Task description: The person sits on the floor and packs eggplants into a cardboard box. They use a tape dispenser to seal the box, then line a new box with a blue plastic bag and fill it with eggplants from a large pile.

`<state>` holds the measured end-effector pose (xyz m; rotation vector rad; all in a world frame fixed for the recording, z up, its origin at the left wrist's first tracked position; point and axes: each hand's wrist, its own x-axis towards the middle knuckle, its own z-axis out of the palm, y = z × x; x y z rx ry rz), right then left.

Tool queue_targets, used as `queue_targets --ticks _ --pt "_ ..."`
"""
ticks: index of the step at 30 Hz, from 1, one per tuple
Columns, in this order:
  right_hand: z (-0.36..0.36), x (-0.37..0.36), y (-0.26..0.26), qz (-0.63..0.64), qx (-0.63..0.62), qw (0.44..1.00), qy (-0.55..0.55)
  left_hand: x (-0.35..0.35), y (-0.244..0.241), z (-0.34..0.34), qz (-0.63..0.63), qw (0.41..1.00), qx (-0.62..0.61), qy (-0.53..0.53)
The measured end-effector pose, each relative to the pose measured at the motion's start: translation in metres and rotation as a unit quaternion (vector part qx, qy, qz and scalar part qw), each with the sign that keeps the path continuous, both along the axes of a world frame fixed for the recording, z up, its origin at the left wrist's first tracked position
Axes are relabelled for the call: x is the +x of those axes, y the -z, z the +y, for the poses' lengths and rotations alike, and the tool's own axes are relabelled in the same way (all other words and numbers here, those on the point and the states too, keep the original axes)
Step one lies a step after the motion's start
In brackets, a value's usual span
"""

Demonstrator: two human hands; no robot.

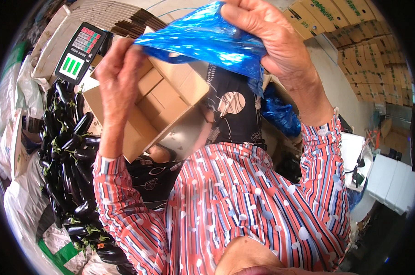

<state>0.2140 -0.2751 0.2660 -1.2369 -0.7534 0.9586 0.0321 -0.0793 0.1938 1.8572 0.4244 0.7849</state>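
A blue plastic bag [200, 37] is stretched between my two hands at the top of the view. My left hand [120, 68] pinches one corner of it, slightly blurred, above the rim of an open cardboard box. My right hand [272, 37] grips the bag's other end, thumb and fingers closed on the film. Below, between my left hand and my legs, stands the open cardboard box [190, 75], with only its flaps and bare bottom showing. A heap of dark purple eggplants [70, 161] lies to the left of the box.
A digital scale display [80, 51] stands at the upper left, above the eggplants. More blue plastic bags [283, 115] lie in a container to the right of my legs. Stacked cardboard boxes [368, 62] fill the upper right. White boxes [391, 184] stand at the far right.
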Motion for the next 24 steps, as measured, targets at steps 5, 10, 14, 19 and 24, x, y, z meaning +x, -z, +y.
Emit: queue_targets --ticks 5,10,14,19,24 --pt "0.009 0.005 0.012 -0.059 -0.039 0.993 -0.094 -0.047 -0.021 0.037 -0.043 0.959 0.228 -0.165" --pt "0.003 0.034 0.028 -0.148 -0.149 0.975 -0.074 -0.089 0.017 0.058 0.138 0.921 0.346 -0.116" --pt "0.013 0.045 0.048 -0.094 -0.100 0.989 -0.056 -0.102 0.060 0.030 0.361 0.874 0.313 0.083" --pt "0.033 0.003 0.052 -0.068 -0.067 0.991 -0.092 -0.090 0.042 0.025 0.236 0.960 0.023 0.148" --pt "0.068 -0.041 0.046 -0.199 -0.074 0.962 -0.173 -0.057 0.007 -0.006 0.047 0.972 -0.179 0.145"
